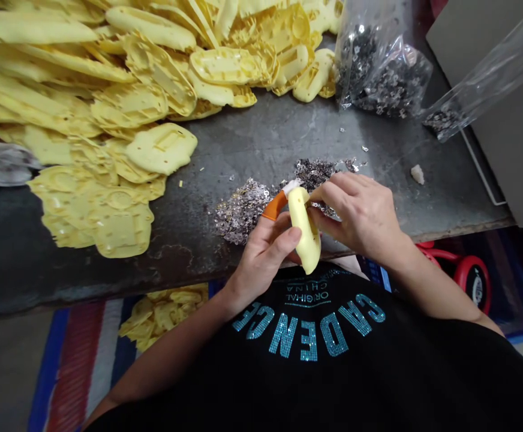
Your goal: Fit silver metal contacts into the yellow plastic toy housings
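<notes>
My left hand (265, 252) grips a yellow plastic shell (305, 234), tilted on its edge above the front of the table. An orange finger cot (274, 206) with white wrapping at the tip covers one left finger. On the shell's right side my right hand (364, 210) is closed in a pinch, its fingertips at the hollow inner face. Whatever lies between those fingertips is hidden. Just beyond my hands lie a pile of small silvery metal pieces (243, 210) and a darker pile of metal pieces (313, 173).
Many yellow shells (153, 72) are heaped at the back left of the dark table (261, 132). Clear bags of metal pieces (385, 78) stand at the back right, near another plastic bag (481, 78). More yellow parts (167, 312) lie below the table edge.
</notes>
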A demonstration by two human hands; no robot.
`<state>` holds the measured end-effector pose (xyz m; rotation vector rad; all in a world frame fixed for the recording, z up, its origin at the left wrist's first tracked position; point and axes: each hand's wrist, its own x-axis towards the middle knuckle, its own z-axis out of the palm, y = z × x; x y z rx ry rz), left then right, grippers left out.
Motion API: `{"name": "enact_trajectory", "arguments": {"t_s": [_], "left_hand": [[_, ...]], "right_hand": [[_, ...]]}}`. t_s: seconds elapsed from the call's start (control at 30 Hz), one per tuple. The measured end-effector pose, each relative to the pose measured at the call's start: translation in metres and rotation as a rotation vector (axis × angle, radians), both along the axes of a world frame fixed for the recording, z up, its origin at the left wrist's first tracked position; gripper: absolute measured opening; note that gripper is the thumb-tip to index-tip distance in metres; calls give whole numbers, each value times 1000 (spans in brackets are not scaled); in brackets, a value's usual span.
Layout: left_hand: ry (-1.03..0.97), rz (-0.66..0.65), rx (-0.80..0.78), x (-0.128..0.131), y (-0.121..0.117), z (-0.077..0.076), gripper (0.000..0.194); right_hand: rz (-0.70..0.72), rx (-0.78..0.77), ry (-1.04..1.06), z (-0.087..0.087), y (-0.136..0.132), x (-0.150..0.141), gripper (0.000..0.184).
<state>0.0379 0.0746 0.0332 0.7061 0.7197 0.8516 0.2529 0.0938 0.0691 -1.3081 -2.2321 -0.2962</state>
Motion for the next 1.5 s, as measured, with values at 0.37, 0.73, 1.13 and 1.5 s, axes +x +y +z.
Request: {"name": "enact_trajectory", "arguments": {"t_s": [0.37, 0.73, 1.13, 1.5], "left_hand": [[-93, 11, -155, 4, 5, 2, 71], [-266, -278, -256, 4, 12, 3, 59], [-382, -422, -401, -4, 16, 5, 55], [-423, -496, -432, -2, 20, 6, 50]], "right_hand": [[37, 199, 62, -21, 0, 0, 15], [146, -50, 104, 1, 4, 22, 19], [404, -251, 644, -6, 10, 28, 4], [460, -186, 359, 0, 7, 37, 9]]}}
